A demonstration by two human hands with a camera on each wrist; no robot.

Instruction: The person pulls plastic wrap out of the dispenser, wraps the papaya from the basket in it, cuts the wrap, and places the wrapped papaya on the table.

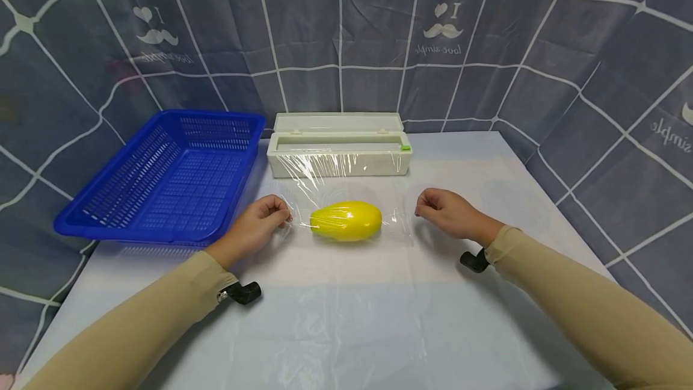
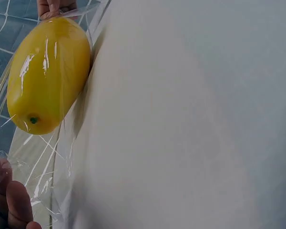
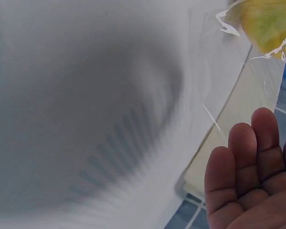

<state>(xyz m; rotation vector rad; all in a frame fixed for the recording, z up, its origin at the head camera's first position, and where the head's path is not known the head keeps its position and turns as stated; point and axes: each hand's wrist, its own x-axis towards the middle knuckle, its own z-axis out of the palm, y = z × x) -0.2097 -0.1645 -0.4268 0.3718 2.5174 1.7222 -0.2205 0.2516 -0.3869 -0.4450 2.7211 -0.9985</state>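
left hand (image 1: 255, 221): pinching crinkled, clear film (image 1: 397, 221) | right hand (image 1: 453, 214): cannot tell | smooth oval fruit (image 1: 346, 221)

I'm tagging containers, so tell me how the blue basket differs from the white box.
The blue basket has slotted walls; the white box has a solid front. The basket has no lid, while the box's lid stands open at the back. The basket is larger than the box. Clear film drapes over the box's front; none shows on the basket. Both are open on top.
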